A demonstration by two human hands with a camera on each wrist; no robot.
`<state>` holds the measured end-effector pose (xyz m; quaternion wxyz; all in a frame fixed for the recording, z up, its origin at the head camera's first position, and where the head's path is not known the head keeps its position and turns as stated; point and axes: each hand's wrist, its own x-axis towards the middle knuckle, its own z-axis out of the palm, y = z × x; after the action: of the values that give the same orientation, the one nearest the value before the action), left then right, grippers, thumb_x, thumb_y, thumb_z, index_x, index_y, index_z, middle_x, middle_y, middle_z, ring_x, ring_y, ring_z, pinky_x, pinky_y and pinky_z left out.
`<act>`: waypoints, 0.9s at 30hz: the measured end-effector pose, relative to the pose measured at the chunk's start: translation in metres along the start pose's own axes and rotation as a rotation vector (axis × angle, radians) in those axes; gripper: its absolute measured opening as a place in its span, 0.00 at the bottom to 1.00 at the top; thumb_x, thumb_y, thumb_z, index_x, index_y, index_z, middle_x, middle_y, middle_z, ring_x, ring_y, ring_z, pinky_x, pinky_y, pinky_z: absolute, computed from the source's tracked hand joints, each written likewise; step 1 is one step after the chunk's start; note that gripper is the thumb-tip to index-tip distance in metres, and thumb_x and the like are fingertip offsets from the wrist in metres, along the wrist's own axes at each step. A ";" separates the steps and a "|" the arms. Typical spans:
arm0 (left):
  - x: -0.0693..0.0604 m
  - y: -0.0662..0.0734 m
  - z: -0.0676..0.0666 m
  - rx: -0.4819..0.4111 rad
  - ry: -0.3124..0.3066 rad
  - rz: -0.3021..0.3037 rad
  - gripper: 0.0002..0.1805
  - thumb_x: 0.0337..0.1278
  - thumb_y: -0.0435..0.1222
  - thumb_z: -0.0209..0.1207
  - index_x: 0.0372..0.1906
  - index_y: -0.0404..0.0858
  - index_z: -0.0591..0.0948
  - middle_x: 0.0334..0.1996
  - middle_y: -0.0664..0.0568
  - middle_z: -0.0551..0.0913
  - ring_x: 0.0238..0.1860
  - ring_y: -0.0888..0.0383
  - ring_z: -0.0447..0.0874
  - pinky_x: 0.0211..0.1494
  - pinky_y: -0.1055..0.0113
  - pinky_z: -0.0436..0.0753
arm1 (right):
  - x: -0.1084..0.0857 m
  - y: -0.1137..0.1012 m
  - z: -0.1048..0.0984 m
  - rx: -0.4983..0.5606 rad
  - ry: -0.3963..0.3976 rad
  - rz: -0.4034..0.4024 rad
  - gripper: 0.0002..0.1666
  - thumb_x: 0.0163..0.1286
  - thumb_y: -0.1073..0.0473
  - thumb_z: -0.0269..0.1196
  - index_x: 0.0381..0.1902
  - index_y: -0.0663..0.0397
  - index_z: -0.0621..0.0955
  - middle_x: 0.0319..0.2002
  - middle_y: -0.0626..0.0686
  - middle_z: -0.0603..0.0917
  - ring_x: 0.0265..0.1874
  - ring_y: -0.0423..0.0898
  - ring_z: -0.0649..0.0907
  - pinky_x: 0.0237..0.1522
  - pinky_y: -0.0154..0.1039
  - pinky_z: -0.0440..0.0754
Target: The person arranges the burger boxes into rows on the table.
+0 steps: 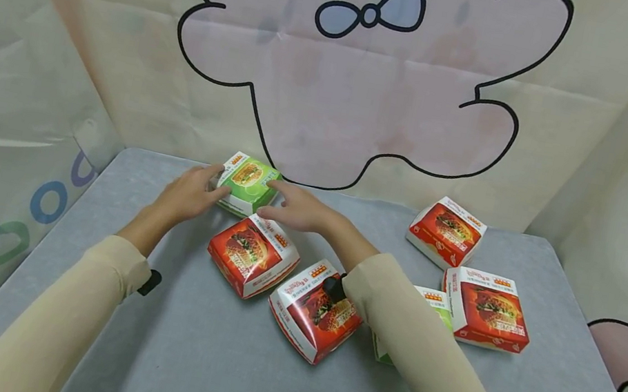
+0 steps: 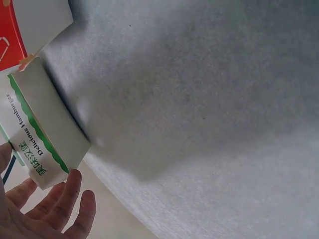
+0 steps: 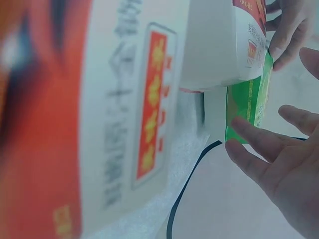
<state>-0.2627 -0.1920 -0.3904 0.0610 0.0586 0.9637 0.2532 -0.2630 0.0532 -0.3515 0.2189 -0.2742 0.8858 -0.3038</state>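
Observation:
A green-and-white hamburger box (image 1: 250,181) lies near the table's back edge, left of centre. At its left end is my left hand (image 1: 188,193), thumb by the near side and fingers loosely spread; the left wrist view shows those fingers (image 2: 62,204) around the box's white end. My right hand (image 1: 302,209) reaches across to the right end, fingers fairly straight; in the right wrist view its fingertips (image 3: 237,124) are at the green side. Directly in front of this box lies a red hamburger box (image 1: 253,255). Another red box (image 1: 315,310) sits below my right wrist.
On the right are two more red boxes, one farther back (image 1: 448,232) and one nearer (image 1: 492,310). A second green box (image 1: 438,303) is partly hidden under my right sleeve. The grey-blue tabletop (image 1: 231,378) meets a printed cloth backdrop (image 1: 353,119) behind.

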 end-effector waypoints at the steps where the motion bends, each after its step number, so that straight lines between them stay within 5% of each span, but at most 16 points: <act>1: 0.000 0.000 0.000 0.000 -0.001 0.001 0.36 0.73 0.49 0.50 0.76 0.35 0.59 0.70 0.30 0.63 0.71 0.34 0.60 0.67 0.35 0.63 | 0.001 0.000 0.000 -0.004 -0.004 -0.003 0.43 0.74 0.47 0.57 0.78 0.58 0.56 0.76 0.58 0.59 0.67 0.61 0.72 0.66 0.50 0.70; 9: 0.001 0.003 0.002 -0.006 -0.009 -0.009 0.36 0.73 0.50 0.50 0.77 0.36 0.59 0.71 0.31 0.63 0.71 0.34 0.60 0.66 0.35 0.64 | 0.010 -0.003 0.003 -0.016 -0.007 -0.007 0.42 0.73 0.48 0.58 0.77 0.61 0.58 0.75 0.59 0.61 0.73 0.54 0.63 0.71 0.49 0.63; 27: 0.005 0.006 0.006 -0.027 -0.009 0.030 0.33 0.75 0.47 0.47 0.76 0.35 0.60 0.70 0.32 0.65 0.71 0.36 0.60 0.68 0.37 0.63 | 0.020 -0.003 0.005 -0.105 -0.008 0.014 0.39 0.74 0.46 0.57 0.73 0.66 0.65 0.72 0.65 0.64 0.68 0.57 0.69 0.68 0.48 0.67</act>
<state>-0.2662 -0.1833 -0.3933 0.0620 0.0735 0.9590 0.2667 -0.2745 0.0374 -0.3575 0.2102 -0.2802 0.9015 -0.2543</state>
